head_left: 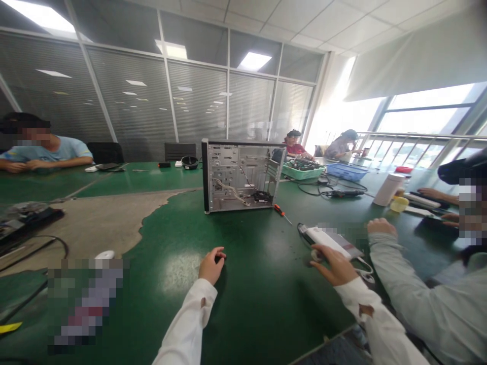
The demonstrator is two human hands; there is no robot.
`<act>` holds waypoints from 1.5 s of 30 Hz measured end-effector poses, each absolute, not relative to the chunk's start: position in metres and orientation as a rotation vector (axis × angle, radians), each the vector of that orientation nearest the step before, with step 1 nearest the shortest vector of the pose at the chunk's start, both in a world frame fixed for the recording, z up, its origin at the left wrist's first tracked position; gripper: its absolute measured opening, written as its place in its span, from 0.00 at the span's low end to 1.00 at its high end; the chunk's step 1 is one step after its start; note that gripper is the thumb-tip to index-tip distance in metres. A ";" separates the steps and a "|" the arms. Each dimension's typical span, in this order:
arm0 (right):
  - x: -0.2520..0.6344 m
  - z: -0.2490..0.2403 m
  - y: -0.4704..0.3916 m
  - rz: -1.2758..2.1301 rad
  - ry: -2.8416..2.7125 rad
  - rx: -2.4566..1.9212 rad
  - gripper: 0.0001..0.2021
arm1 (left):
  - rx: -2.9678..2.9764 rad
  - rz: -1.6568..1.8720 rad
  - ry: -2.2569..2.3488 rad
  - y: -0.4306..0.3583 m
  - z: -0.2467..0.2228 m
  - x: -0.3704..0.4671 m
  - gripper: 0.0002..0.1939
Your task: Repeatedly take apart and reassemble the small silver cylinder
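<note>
My left hand is over the green table with its fingers loosely bent, a gap showing between thumb and forefinger, and nothing visible in it. Thumb and fingers of my right hand curve around a small, pale, round thing, whose kind I cannot make out. Just beyond that hand lies a white power strip or box-like device with a cable. Farther off, an open computer case stands upright, its metal inside and loose wires facing me. An orange-handled screwdriver lies by its lower right corner.
A co-worker's sleeve and fist rest close on my right. Beyond are a pale bottle, a green basket of parts, a blue basket and black cables. Worn table covering and a blurred-out object are at left.
</note>
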State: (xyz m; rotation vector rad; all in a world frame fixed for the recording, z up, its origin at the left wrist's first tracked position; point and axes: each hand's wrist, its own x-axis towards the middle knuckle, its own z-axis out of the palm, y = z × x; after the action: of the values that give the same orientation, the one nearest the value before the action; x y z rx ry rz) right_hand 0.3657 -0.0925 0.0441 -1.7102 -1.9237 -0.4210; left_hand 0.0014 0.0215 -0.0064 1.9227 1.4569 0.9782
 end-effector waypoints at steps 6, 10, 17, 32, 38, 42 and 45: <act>0.222 0.053 -0.041 -0.061 -2.271 -1.344 0.17 | 1.906 1.000 1.445 0.022 -0.010 0.000 0.22; 0.162 0.040 -0.006 0.109 -2.281 -1.292 0.24 | 1.913 0.982 1.418 0.020 -0.009 0.000 0.25; 0.148 -0.010 0.023 0.416 -1.852 -1.202 0.30 | 2.098 0.919 1.462 0.013 0.000 0.005 0.24; 0.153 -0.007 0.013 0.627 -1.804 -0.980 0.31 | 2.069 1.017 1.443 0.016 -0.001 0.011 0.19; 0.146 -0.012 0.012 0.846 -1.502 -0.968 0.23 | 2.158 1.208 1.367 0.014 0.000 0.012 0.15; 0.144 -0.017 0.015 1.007 -1.339 -0.963 0.19 | 2.202 1.276 1.347 0.013 0.001 0.011 0.13; 0.146 -0.019 0.017 1.144 -1.242 -0.921 0.16 | 2.220 1.308 1.347 0.013 0.000 0.011 0.13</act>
State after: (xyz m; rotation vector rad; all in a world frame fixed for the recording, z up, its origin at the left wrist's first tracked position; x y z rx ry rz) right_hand 0.1460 0.0174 -0.0187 -0.9210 -1.2420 1.1436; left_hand 0.0110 0.0127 0.0000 2.2196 1.3471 1.3080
